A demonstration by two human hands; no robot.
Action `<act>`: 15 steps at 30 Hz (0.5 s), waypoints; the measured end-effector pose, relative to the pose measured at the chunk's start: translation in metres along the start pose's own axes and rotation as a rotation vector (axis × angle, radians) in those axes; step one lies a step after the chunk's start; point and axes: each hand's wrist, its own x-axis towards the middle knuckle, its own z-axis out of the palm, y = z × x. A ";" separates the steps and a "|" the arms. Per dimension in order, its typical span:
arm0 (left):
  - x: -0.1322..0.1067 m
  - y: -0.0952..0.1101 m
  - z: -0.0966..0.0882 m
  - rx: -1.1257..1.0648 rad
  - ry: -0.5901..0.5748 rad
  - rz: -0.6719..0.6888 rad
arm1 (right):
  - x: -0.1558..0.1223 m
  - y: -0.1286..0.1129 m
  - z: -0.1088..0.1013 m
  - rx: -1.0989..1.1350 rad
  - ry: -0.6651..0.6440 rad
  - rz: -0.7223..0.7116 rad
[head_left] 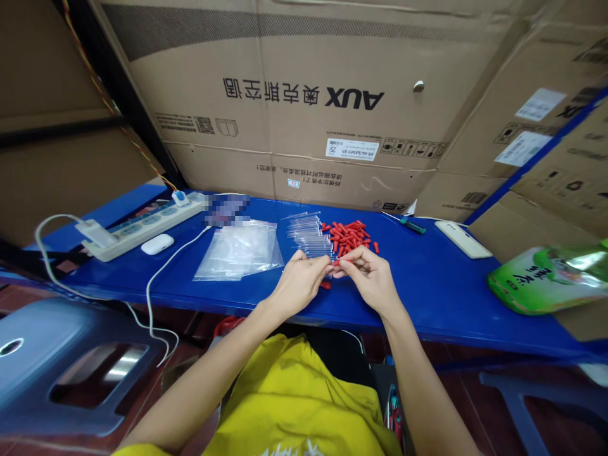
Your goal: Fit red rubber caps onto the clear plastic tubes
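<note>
Yellow shirt cloth [294, 392] fills the bottom of the view, and both bare forearms reach up from it to the front edge of a blue counter [427, 285]. The left hand [301, 282] and right hand [370, 275] meet fingertip to fingertip just in front of the pile of red caps [349, 235]. The right hand is pinched closed, thumb against forefinger, on a single red cap [338, 261]. The left hand is curled and pinched shut as well; what sits between its fingertips is too small to make out. One loose cap lies on the counter under the hands.

Touching the pile's left side is a bundle of clear tubes [308, 235]. Further left of the pile lie flat clear zip bags [240, 250], then a white earbud case [158, 244] and a white power strip [142, 225] with a white cable [152, 285] hanging off the counter's front edge. Right of the pile lie a green-handled screwdriver [412, 225], then a white slab-shaped device [463, 239], and, well apart at the far right, a green foil packet [551, 278].

Behind the pile, large cardboard boxes [304, 95] wall in the counter, one printed AUX upside down. A grey-blue plastic stool [57, 361] stands on the dark red floor, low and left of the pile.
</note>
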 end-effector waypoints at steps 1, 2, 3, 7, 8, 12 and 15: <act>0.000 0.000 0.000 0.004 -0.001 0.005 | 0.000 -0.001 0.000 0.002 -0.008 0.006; 0.000 0.000 0.000 0.008 -0.002 0.011 | 0.000 -0.002 -0.001 0.005 -0.015 0.013; 0.000 0.000 0.000 0.012 -0.003 0.018 | 0.000 -0.002 -0.002 0.007 -0.024 0.022; 0.000 0.000 0.000 0.023 -0.023 0.045 | -0.001 -0.006 -0.007 0.003 -0.069 0.057; 0.000 0.000 -0.001 0.026 -0.025 0.050 | -0.001 -0.008 -0.009 -0.003 -0.083 0.062; 0.000 0.003 -0.002 0.056 0.020 0.056 | -0.002 -0.014 -0.020 -0.037 -0.099 0.054; 0.001 0.004 -0.001 0.088 0.063 0.035 | -0.001 -0.015 -0.026 -0.045 -0.058 0.035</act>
